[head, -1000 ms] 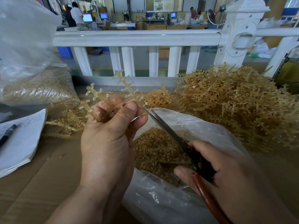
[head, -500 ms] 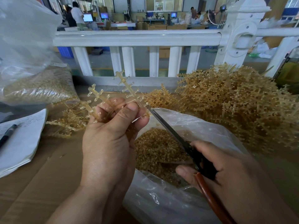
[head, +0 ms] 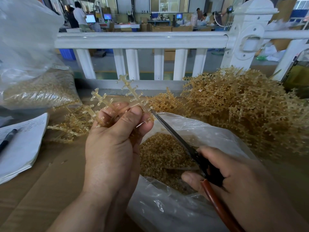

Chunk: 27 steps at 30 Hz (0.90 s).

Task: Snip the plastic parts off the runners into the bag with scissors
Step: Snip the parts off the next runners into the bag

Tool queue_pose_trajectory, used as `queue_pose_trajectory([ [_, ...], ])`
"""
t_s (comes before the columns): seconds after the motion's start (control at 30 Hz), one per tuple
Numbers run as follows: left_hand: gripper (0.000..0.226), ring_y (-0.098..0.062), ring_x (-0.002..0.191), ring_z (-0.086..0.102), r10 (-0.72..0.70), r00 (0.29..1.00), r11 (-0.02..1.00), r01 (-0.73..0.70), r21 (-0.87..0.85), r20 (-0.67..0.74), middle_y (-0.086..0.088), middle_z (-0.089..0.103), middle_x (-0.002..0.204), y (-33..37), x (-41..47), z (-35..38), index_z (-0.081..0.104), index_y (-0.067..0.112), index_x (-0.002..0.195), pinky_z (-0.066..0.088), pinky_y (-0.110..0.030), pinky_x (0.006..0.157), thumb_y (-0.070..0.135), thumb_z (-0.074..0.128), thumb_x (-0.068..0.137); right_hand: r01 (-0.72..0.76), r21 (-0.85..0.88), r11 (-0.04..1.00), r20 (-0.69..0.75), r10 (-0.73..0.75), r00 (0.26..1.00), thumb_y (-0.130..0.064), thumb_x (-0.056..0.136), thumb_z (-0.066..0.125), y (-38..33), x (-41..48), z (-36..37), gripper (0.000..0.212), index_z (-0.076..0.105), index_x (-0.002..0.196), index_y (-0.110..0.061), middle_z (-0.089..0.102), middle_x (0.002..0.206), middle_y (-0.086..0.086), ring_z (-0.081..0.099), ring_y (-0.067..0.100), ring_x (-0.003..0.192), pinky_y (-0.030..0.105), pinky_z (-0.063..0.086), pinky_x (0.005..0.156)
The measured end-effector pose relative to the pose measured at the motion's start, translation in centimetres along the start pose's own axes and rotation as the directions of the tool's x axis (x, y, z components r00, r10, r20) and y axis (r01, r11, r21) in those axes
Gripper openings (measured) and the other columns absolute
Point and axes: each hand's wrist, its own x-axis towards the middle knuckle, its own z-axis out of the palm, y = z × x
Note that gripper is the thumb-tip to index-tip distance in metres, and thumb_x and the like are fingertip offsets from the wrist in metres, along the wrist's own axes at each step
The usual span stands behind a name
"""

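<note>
Head view: at centre frame the left hand point(head: 113, 148) pinches a runner point(head: 132, 96), while the right hand point(head: 234, 181) grips scissors point(head: 173, 133) over the bag point(head: 209, 131).

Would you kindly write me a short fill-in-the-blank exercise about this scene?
The left hand grips translucent amber plastic runners, while the right hand grips black-handled ____.
Snipped amber parts lie inside a clear plastic ____.
A black pen lies on a stack of white ____.
Missing: scissors; bag; paper.
</note>
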Motion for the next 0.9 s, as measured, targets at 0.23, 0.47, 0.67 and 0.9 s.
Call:
queue_pose_trajectory([
  [0.23, 0.017, -0.011, 0.07, 0.07, -0.041, 0.999, 0.999, 0.041, -0.009, -0.011, -0.002, 0.068, 0.078, 0.07, 0.01, -0.03, 0.065, 0.017, 0.087, 0.058, -0.024, 0.066, 0.008, 0.072, 0.075, -0.02, -0.002, 1.0, 0.047, 0.02, 0.999, -0.077, 0.068, 0.051, -0.46, 0.1, -0.3, 0.044, 0.064, 0.09, -0.041, 0.057, 0.085, -0.033, 0.056, -0.012, 0.071, 0.002, 0.04, 0.067],
  [0.47, 0.025, -0.01, 0.069, 0.07, -0.081, 0.996, 0.996, 0.079, -0.04, -0.037, -0.001, 0.068, 0.079, 0.13, 0.11, 0.07, 0.064, 0.016, 0.094, 0.058, -0.023, 0.065, 0.009, 0.074, 0.073, -0.039, -0.036, 0.999, 0.072, 0.041, 0.997, -0.082, 0.066, 0.044, -0.46, 0.24, -0.18, 0.051, 0.061, 0.089, -0.04, 0.056, 0.091, -0.033, 0.055, -0.011, 0.077, 0.006, 0.041, 0.074],
  [0.67, 0.023, -0.011, 0.072, 0.07, -0.097, 0.995, 0.994, 0.094, -0.054, -0.04, -0.002, 0.069, 0.081, 0.04, 0.08, -0.02, 0.066, 0.018, 0.092, 0.058, -0.024, 0.065, 0.008, 0.074, 0.073, -0.063, -0.033, 0.997, 0.121, 0.067, 0.99, -0.096, 0.061, 0.034, -0.37, 0.39, -0.47, 0.064, 0.047, 0.107, -0.053, 0.05, 0.104, -0.041, 0.053, -0.016, 0.089, 0.011, 0.047, 0.063],
  [0.9, 0.017, -0.01, 0.069, 0.07, -0.1, 0.995, 0.994, 0.1, -0.05, -0.01, 0.0, 0.068, 0.077, 0.0, 0.03, 0.08, 0.065, 0.02, 0.081, 0.058, -0.024, 0.066, 0.008, 0.074, 0.073, -0.098, -0.042, 0.994, 0.161, 0.104, 0.981, -0.096, 0.055, 0.03, -0.49, 0.39, -0.65, 0.052, 0.037, 0.098, -0.069, 0.035, 0.112, -0.053, 0.043, -0.025, 0.099, 0.0, 0.041, 0.074],
])
